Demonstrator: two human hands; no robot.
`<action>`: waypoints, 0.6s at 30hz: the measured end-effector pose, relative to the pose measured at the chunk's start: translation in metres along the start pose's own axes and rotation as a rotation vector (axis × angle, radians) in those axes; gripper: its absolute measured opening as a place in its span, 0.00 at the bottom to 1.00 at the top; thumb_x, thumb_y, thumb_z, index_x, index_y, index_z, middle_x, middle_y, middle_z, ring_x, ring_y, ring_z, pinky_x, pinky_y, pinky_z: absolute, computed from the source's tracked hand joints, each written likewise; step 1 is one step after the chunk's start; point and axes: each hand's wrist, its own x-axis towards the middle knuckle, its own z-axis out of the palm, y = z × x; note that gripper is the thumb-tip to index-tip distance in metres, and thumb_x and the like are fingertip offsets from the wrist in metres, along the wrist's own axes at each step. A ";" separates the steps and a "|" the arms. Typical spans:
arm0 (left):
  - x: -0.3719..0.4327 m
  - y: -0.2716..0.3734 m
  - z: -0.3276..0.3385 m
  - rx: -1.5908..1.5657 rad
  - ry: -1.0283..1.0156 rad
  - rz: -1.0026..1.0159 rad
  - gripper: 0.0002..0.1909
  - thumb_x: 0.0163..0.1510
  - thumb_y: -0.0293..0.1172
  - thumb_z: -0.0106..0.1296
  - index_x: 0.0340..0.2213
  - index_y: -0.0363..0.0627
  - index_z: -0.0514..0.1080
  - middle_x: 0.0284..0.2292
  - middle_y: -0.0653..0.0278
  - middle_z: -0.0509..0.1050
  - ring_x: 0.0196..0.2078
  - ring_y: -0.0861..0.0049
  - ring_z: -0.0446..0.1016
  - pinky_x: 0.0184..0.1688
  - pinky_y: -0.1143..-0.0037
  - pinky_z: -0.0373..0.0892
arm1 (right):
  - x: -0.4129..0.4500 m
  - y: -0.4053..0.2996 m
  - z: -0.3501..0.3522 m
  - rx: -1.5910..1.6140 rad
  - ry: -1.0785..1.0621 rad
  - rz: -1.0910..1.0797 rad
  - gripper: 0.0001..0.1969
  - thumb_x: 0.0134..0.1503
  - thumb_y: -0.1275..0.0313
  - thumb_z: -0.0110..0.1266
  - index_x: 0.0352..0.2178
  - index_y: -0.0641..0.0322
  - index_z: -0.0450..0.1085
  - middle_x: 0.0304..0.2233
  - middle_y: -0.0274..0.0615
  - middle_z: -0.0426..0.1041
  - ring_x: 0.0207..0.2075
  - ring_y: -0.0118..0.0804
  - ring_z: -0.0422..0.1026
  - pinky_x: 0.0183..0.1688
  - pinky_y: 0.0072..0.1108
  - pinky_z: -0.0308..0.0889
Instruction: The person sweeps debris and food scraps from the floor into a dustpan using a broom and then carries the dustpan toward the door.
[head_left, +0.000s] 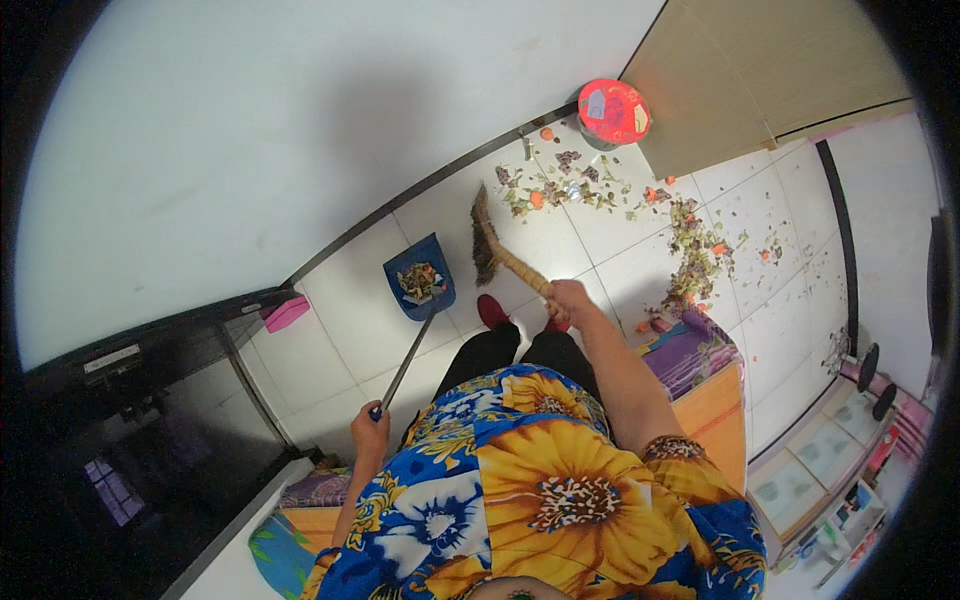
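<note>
My left hand grips the end of the long handle of a blue dustpan. The dustpan rests on the white tiles, left of my feet, and a heap of leafy scraps lies in it. In my right hand is the wrapped handle of a straw broom. Its dark bristles are to the right of the dustpan, apart from it. Beyond the broom, dry leaf bits and orange scraps are strewn over the floor, thickest in a band curving down the right side.
A bin with a red lid stands in the far corner against a beige panel. A white wall with dark skirting runs along the left. Beds or benches with purple cloth flank me. A glass-fronted cabinet stands at right.
</note>
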 end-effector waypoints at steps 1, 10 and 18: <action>0.003 0.003 -0.004 0.005 -0.002 0.003 0.16 0.41 0.33 0.53 0.34 0.41 0.72 0.23 0.52 0.73 0.26 0.64 0.73 0.31 0.70 0.69 | 0.010 -0.007 -0.006 0.027 0.000 -0.016 0.06 0.45 0.72 0.50 0.26 0.63 0.65 0.14 0.38 0.64 0.10 0.26 0.61 0.07 0.15 0.53; 0.037 -0.027 -0.016 0.083 0.035 0.034 0.15 0.41 0.34 0.53 0.34 0.44 0.72 0.25 0.52 0.74 0.28 0.63 0.74 0.33 0.71 0.68 | -0.033 0.001 -0.146 0.436 0.327 0.165 0.08 0.54 0.68 0.41 0.25 0.61 0.60 0.13 0.35 0.60 0.09 0.21 0.54 0.08 0.11 0.48; 0.054 -0.031 -0.013 -0.041 -0.036 0.046 0.15 0.42 0.35 0.52 0.34 0.44 0.72 0.26 0.51 0.74 0.29 0.60 0.73 0.33 0.69 0.68 | -0.061 0.006 -0.130 0.705 0.574 0.001 0.04 0.52 0.73 0.42 0.24 0.60 0.58 0.15 0.38 0.58 0.11 0.27 0.54 0.10 0.14 0.48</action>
